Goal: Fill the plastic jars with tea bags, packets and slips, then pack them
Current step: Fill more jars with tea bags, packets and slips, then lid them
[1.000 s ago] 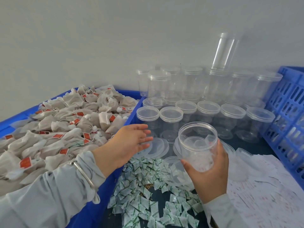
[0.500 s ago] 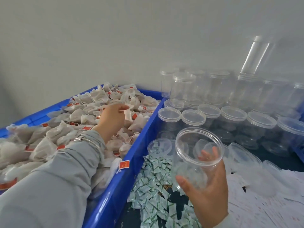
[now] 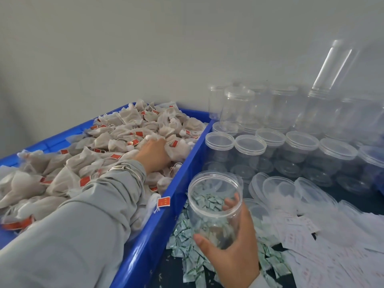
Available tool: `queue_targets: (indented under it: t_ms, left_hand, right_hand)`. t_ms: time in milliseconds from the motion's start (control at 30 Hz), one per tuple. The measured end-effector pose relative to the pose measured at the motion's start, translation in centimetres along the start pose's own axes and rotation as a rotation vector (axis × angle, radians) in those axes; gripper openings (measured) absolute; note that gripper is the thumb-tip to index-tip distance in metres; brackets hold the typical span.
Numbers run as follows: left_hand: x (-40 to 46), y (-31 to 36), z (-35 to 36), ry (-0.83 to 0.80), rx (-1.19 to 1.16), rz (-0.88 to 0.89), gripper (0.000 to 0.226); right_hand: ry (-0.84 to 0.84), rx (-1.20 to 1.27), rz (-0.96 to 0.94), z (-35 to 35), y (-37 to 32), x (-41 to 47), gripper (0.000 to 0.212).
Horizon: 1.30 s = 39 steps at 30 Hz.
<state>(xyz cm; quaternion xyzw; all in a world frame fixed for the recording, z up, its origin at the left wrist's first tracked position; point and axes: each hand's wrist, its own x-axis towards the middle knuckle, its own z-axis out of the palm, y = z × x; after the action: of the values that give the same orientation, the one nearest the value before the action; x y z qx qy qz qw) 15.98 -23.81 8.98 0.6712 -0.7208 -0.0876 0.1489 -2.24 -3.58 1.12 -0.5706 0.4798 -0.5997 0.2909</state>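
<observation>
Right hand (image 3: 232, 252) is gripping an open empty jar (image 3: 215, 206), tilting it toward the blue bin (image 3: 166, 221) just beside it, probably for easy loading. Left hand (image 3: 154, 153) is digging into the bin's tea bags (image 3: 116, 140), fingers curling around some.

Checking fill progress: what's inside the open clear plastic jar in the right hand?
Nothing: the open clear plastic jar in the right hand is empty. Green-and-white packets merely show through its wall. The palm covers its lower side.

Light grey long sleeve (image 3: 83, 221) on the left arm, fabric creased and bunched toward the cuff, thin silver bangles (image 3: 128, 170) stacked at the left wrist, both hands bare, no gloves
</observation>
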Motion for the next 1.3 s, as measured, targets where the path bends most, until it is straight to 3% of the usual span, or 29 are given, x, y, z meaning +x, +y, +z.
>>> queue_targets:
  t_ms: [100, 267, 367, 500, 567, 633, 733, 833, 1067, 1200, 1300]
  left_hand:
    - [-0.6, 0.1, -0.3, 0.049, -0.099, -0.001, 0.043]
    - [-1.2, 0.4, -1.5, 0.115, -0.136, -0.015, 0.017]
    - [-1.6, 1.3, -2.5, 0.228, -0.231, -0.009, 0.024]
    - [-2.4, 3.5, -4.2, 0.35, -0.575, 0.032, 0.027]
    - [-3.4, 4.6, -5.0, 0.233, -0.94, 0.093, 0.032]
    - [-4.9, 5.8, -5.7, 0.002, -1.266, 0.197, 0.034]
    - [-6.4, 7.0, -6.0, -0.287, -1.465, 0.331, 0.029]
    - [-7.5, 7.7, -5.6, -0.396, -1.339, 0.427, 0.028]
    - [-8.7, 8.0, -4.4, -0.389, -0.574, 0.563, 0.022]
    - [-8.9, 8.1, -4.6, -0.353, -0.534, 0.543, 0.032]
    - [-8.0, 7.9, -5.0, -0.167, -0.604, 0.407, 0.03]
  right_hand:
    - [-0.028, -0.033, 0.036, -0.5, 0.4, 0.0, 0.105]
    - [-0.022, -0.097, 0.09, -1.4, 1.0, 0.4, 0.104]
    - [-0.019, -0.111, 0.098, -1.6, 1.1, 0.5, 0.105]
    - [-0.033, -0.099, 0.105, -1.5, 1.1, 0.7, 0.105]
    - [-0.029, -0.095, 0.104, -1.4, 1.2, 0.6, 0.105]
    - [-0.032, -0.095, 0.116, -1.3, 1.2, 0.5, 0.106]
    - [-0.032, -0.094, 0.12, -1.2, 1.2, 0.5, 0.105]
    - [-0.04, -0.08, 0.12, -1.2, 1.1, 0.6, 0.103]
    - [-0.001, -0.059, 0.131, -1.3, 0.9, 0.6, 0.105]
    - [-0.004, -0.063, 0.124, -1.5, 1.0, 0.6, 0.101]
    - [-0.022, -0.084, 0.142, -1.6, 1.3, 0.5, 0.105]
